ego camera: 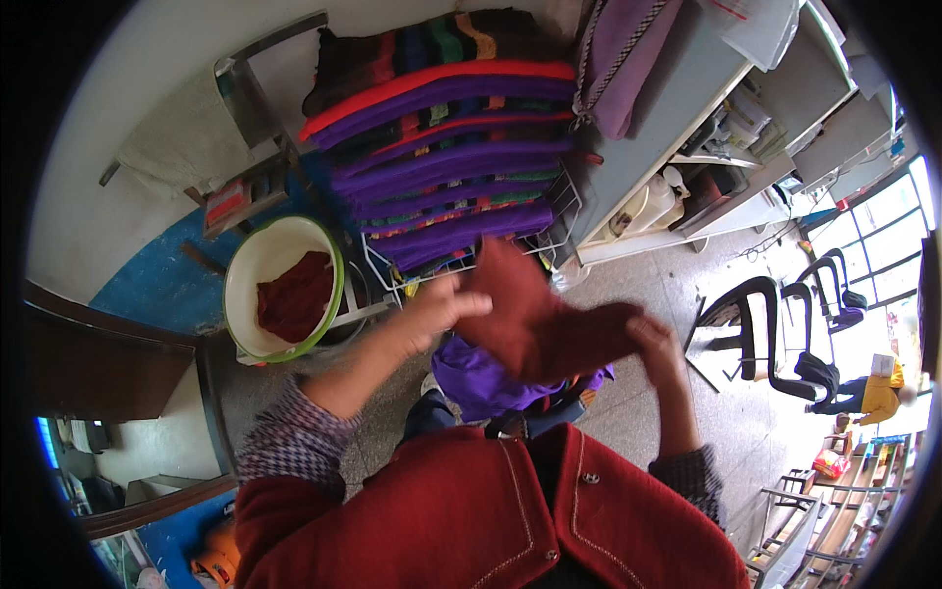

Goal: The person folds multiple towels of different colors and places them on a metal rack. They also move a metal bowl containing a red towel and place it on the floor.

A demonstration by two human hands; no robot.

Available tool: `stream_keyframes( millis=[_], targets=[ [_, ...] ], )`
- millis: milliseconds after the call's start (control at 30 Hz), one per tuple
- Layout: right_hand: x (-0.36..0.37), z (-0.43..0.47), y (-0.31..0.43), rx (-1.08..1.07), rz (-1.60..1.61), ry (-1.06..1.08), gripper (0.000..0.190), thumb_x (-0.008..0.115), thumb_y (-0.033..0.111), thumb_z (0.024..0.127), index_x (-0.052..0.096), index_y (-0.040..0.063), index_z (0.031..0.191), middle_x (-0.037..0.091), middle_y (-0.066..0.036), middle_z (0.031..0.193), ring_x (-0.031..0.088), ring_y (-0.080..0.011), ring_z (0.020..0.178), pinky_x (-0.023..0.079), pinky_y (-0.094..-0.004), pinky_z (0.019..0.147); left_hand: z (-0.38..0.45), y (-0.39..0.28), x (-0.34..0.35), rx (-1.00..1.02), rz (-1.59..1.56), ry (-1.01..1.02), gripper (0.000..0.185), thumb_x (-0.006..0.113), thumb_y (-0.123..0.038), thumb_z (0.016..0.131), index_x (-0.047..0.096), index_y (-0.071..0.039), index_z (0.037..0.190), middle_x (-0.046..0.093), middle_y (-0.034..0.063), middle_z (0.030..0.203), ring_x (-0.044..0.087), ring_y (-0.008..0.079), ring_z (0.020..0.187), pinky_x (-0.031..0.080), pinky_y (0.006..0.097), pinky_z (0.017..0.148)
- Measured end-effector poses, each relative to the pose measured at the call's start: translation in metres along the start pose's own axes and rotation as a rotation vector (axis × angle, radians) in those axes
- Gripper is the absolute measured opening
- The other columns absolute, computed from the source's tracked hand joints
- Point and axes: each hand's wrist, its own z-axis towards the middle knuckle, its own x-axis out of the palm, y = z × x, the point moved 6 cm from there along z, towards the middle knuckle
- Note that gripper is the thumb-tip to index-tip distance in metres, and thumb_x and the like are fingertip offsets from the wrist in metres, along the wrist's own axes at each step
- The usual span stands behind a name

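Note:
A dark red cloth (544, 324), blurred by motion, is stretched between my two hands. My left hand (441, 309) grips its left edge, and my right hand (651, 339) grips its right end. Below the cloth, purple fabric (478, 383) lies over my lap. Just beyond my hands, a tall pile of folded purple cloths (456, 158) with multicoloured striped bands stands in a white wire rack (383, 269). To the left, a cream basin with a green rim (338, 294) holds another dark red cloth (296, 298).
A grey cabinet (655, 125) with open shelves holding containers runs along the upper right. Black-framed chairs (773, 324) stand further right, near a person in a yellow top (881, 394). A small wooden shelf (246, 199) is on the left wall. Wire shelving (846, 515) stands at the lower right.

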Motion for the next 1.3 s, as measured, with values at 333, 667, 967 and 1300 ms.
stream_keyframes(
  millis=[333, 667, 967, 1300],
  targets=[
    [0.122, 0.131, 0.330, -0.548, 0.419, 0.353, 0.030, 0.064, 0.016, 0.082, 0.055, 0.005, 0.109, 0.059, -0.011, 0.103, 0.060, -0.0216, 0.088, 0.050, -0.0342, 0.064, -0.021, -0.334, -0.122, 0.634, -0.056, -0.198, 0.027, 0.063, -0.006, 0.079, 0.058, -0.004, 0.105, 0.060, 0.0052, 0.092, 0.054, 0.0150, 0.076, 0.042, 0.0251, 0.056],
    [0.110, 0.216, 0.201, -0.665, 0.243, 0.087, 0.029, 0.055, 0.022, 0.089, 0.053, 0.003, 0.111, 0.059, -0.009, 0.101, 0.060, -0.0181, 0.090, 0.050, -0.0316, 0.075, 0.004, -0.193, -0.256, 0.378, 0.146, -0.561, 0.028, 0.053, -0.032, 0.089, 0.059, -0.005, 0.097, 0.053, -0.0016, 0.071, 0.046, 0.0069, 0.059, 0.032, 0.0191, 0.050],
    [0.096, 0.133, -0.161, 0.222, -0.311, -0.023, 0.027, 0.068, 0.018, 0.078, 0.058, 0.002, 0.097, 0.062, -0.004, 0.073, 0.059, -0.0139, 0.055, 0.047, -0.0259, 0.048, -0.012, 0.122, -0.201, -0.535, 0.371, 0.138, 0.024, 0.056, -0.024, 0.088, 0.062, -0.004, 0.099, 0.061, 0.0014, 0.079, 0.055, 0.0077, 0.068, 0.046, 0.0204, 0.061],
    [0.170, 0.182, -0.202, 0.004, -0.449, -0.279, 0.030, 0.069, 0.018, 0.069, 0.054, 0.000, 0.087, 0.055, -0.004, 0.075, 0.054, -0.0191, 0.066, 0.045, -0.0299, 0.057, 0.071, 0.182, -0.121, -0.275, 0.429, 0.138, 0.023, 0.058, -0.012, 0.086, 0.059, -0.002, 0.107, 0.062, 0.0031, 0.094, 0.055, 0.0091, 0.086, 0.046, 0.0263, 0.078]
  ],
)
